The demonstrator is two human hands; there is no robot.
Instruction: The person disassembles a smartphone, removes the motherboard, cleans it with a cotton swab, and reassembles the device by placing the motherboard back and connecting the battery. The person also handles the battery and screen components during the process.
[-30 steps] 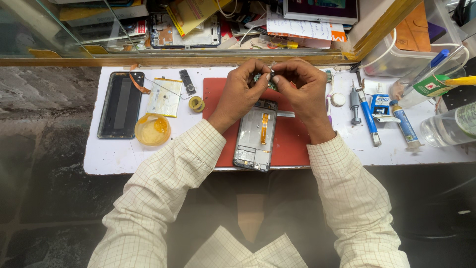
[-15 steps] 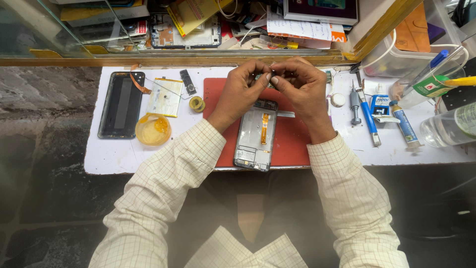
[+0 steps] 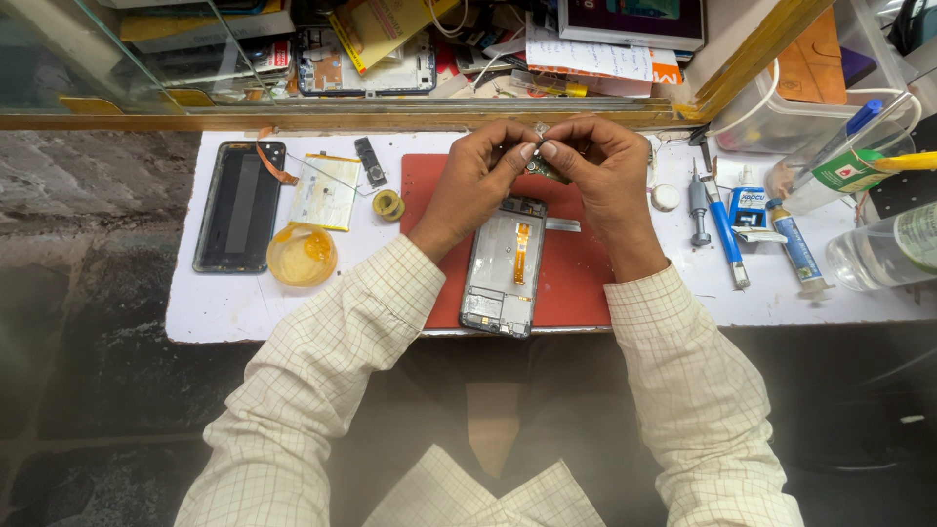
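Both forearms, in pale checked sleeves, reach forward from the lower edge and angle inward so the wrists converge. The left hand [image 3: 478, 181] is curled, knuckles up, its thumb and forefinger pinched together at the tip. The right hand [image 3: 605, 176] mirrors it, fingers bent, its fingertips [image 3: 549, 151] meeting those of the left in a shared grip, raised between them.
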